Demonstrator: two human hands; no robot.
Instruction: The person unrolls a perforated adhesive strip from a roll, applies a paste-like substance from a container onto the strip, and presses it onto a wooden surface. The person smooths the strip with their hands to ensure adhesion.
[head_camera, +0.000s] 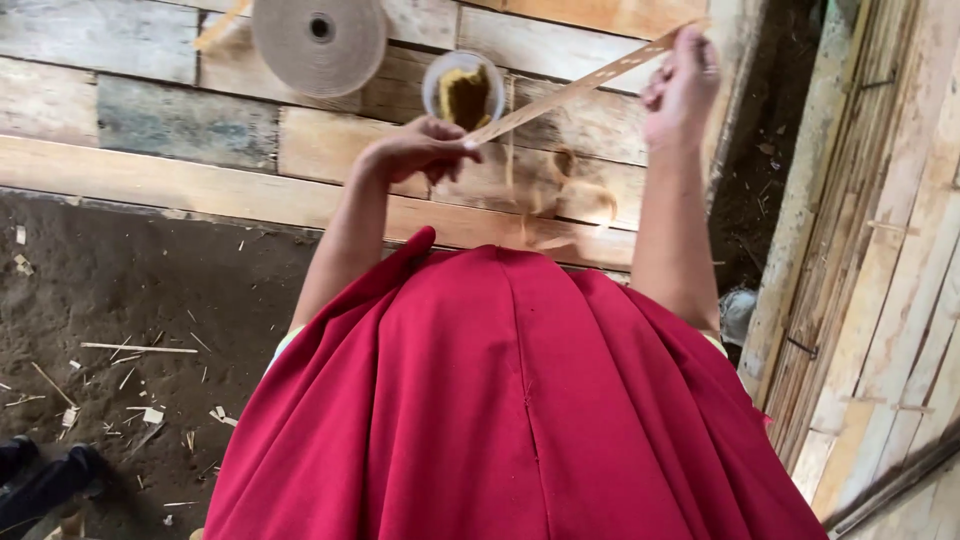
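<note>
**Both hands stretch a thin strip over a plank floor**

At far left, a dark shoe (40, 480) is cut off by the lower corner, on a dirt floor (150, 300) scattered with splinters. Above and left of the left hand, a roll of pale tape (318, 40) is clipped by the top edge.

The left hand (420, 150) pinches the lower end of a thin tan strip (575, 88) between closed fingertips; the thumb side is hidden. Just behind that grip stands a clear cup (462, 88) holding something yellow-brown, too blurred to tell what. Below the strip, loose curls (565, 195) hang blurred.

The strip rises rightward to the right hand (682, 85), closed on its upper end; the fingers are hard to make out. A red garment (510, 400) hides the lap and everything below the forearms.

Right of that hand the wooden planks (150, 120) end at a dark gap, then a bundle of bamboo slats (880, 250) crowds close.
</note>
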